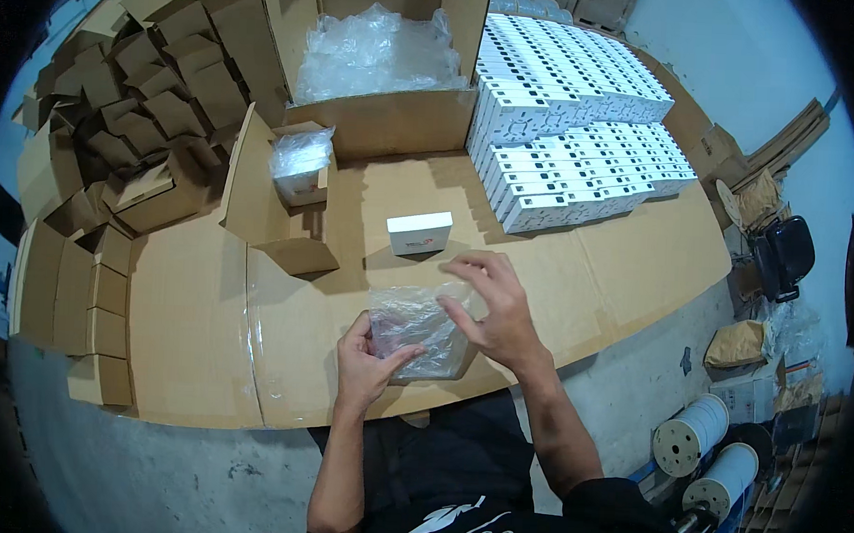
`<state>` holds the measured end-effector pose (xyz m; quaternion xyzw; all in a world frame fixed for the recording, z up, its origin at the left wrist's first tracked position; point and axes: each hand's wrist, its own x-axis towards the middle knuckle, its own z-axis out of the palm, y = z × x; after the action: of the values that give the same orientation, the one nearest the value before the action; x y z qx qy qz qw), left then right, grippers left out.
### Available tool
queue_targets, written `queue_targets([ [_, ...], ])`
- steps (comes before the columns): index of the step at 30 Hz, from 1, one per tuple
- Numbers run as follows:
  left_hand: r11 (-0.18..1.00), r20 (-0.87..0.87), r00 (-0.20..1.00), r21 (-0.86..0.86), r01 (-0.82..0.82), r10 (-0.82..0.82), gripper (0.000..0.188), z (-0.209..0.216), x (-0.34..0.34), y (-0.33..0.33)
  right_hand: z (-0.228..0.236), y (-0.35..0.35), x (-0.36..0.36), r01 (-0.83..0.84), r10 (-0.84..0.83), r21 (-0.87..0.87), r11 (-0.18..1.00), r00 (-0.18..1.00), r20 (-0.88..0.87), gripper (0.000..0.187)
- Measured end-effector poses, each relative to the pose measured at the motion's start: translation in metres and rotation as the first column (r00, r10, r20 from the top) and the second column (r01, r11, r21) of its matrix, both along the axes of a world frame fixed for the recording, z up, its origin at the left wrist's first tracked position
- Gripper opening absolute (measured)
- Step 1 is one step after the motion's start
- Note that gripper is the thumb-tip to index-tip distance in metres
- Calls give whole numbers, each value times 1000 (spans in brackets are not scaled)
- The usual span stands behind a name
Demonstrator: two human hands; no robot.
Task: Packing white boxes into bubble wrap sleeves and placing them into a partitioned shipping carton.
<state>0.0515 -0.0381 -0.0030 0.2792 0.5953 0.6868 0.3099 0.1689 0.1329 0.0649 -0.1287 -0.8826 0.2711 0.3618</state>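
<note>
My left hand (366, 359) grips a clear plastic bag (419, 328) by its left side, the thumb lying across the front. The bag looks flat and crinkled, just above the near edge of the table. At its upper right corner is my right hand (492, 303), thumb and fingers apart, the thumb close to or touching the plastic. Just beyond the bag, a small white box (419, 235) stands on the cardboard-covered table (186, 323). Farther left sits an open cardboard box (274, 226) with a plastic-wrapped bundle (303, 156) inside.
A large carton (395, 122) of clear plastic bags (379, 55) stands at the back. Stacked white boxes (577, 111) fill the back right. Open brown cartons (149, 92) pile up at the left, with several more (108, 334) along that edge. Cable spools (691, 435) lie on the floor at right.
</note>
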Motion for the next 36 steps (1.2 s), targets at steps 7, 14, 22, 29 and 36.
queue_targets([
  [7, 999, -30, 999, -11, -37, 36, 45, -1, 0, 5, -10, 3, -7, -90, 90, 37, 995, 996, 0, 23],
  [14, 998, -41, 997, -4, -69, 69, 42, -5, 1, 6, 5, 5, -7, -184, 207, -150, 971, 966, 152, 25],
  [22, 998, -154, 986, -31, -62, 57, 42, -13, 0, 5, 3, 17, -11, -141, 137, 11, 990, 973, 187, 25],
  [29, 990, -218, 972, -82, -111, 91, 44, -10, -2, 8, 12, 27, -7, -288, 291, -46, 957, 943, 161, 13],
  [36, 992, -171, 980, -57, -112, 101, 45, -13, -2, 6, 40, 30, -18, -439, 581, -460, 772, 781, 231, 22],
])
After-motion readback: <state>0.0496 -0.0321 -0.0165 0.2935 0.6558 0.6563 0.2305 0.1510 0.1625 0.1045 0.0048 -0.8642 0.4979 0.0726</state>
